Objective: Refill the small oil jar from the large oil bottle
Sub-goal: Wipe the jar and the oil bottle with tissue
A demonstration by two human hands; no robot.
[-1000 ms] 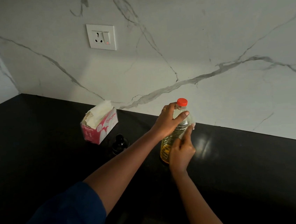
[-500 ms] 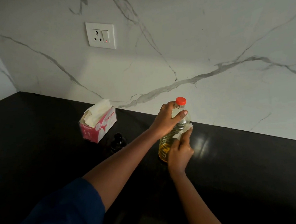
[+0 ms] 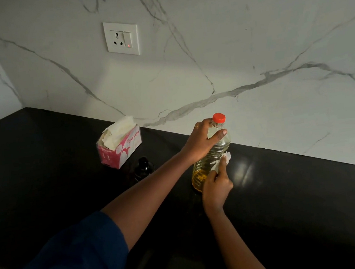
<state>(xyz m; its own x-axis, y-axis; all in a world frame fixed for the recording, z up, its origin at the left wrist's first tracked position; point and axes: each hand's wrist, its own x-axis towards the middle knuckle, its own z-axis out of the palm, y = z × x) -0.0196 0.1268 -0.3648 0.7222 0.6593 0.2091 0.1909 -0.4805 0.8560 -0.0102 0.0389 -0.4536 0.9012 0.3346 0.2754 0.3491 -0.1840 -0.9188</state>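
Note:
The large oil bottle point(image 3: 206, 166) stands upright on the black counter near the wall, clear plastic with a red cap point(image 3: 218, 118) screwed on and yellow oil in its lower part. My left hand point(image 3: 203, 141) grips the bottle's shoulder just under the cap. My right hand point(image 3: 217, 185) pinches a small white tissue point(image 3: 224, 159) against the bottle's side. The small oil jar point(image 3: 144, 167), dark with a dark top, stands to the left of the bottle, beyond my left forearm.
A pink tissue box point(image 3: 120, 148) with white tissue sticking out sits behind the jar. A wall socket point(image 3: 121, 38) is set in the marble backsplash. The black counter point(image 3: 299, 198) stretches right and left into a corner.
My right hand has slid the tissue a little lower along the bottle's side. My left hand keeps its grip and the bottle stays in place.

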